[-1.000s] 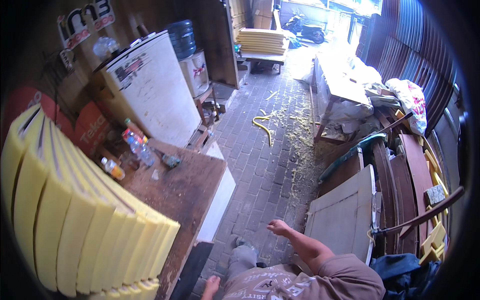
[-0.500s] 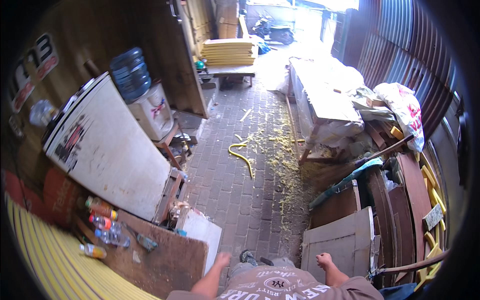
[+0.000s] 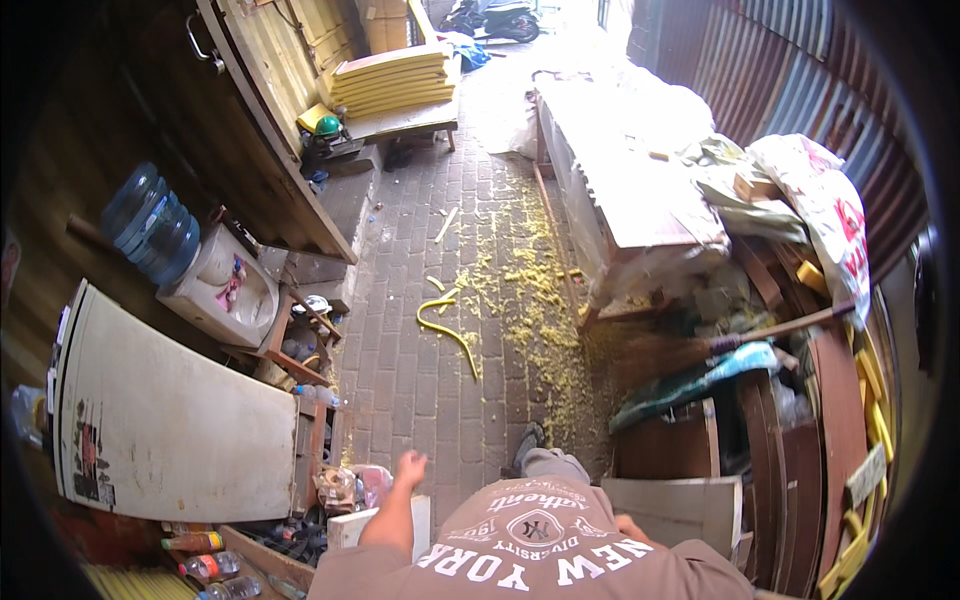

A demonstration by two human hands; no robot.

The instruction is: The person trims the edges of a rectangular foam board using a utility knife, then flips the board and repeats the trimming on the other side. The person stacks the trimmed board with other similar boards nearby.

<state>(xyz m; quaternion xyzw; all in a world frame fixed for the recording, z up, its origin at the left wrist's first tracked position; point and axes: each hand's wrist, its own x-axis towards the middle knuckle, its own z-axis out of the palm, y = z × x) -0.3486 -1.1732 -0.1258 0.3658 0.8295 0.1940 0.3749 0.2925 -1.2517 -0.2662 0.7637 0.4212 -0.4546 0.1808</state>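
My left hand (image 3: pixel 411 468) swings out in front of my body over the brick paving, near a small white panel (image 3: pixel 385 524). Nothing shows in it, and its fingers look loosely apart. Only a little of my right hand (image 3: pixel 628 528) shows beside my brown shirt; its fingers are hidden. It is closest to a pale cabinet door panel (image 3: pixel 680 508) leaning on the right. One shoe (image 3: pixel 531 440) is stepping forward on the paving. A curved yellow strip (image 3: pixel 447 331) and scattered yellow shavings (image 3: pixel 530 305) lie ahead of me.
To the left stand a worn white refrigerator (image 3: pixel 180 400), a water dispenser (image 3: pixel 225 290) and plastic bottles (image 3: pixel 212 566). A plastic-covered table (image 3: pixel 640 215) and stacked boards (image 3: pixel 828 420) line the right. Yellow-edged panels (image 3: pixel 392 82) lie on a bench farther off, with a motorbike (image 3: pixel 490 20) beyond.
I have moved forward along the paving, and the view has turned slightly. My left hand has swung forward; my right hand has dropped back, mostly behind my shirt.
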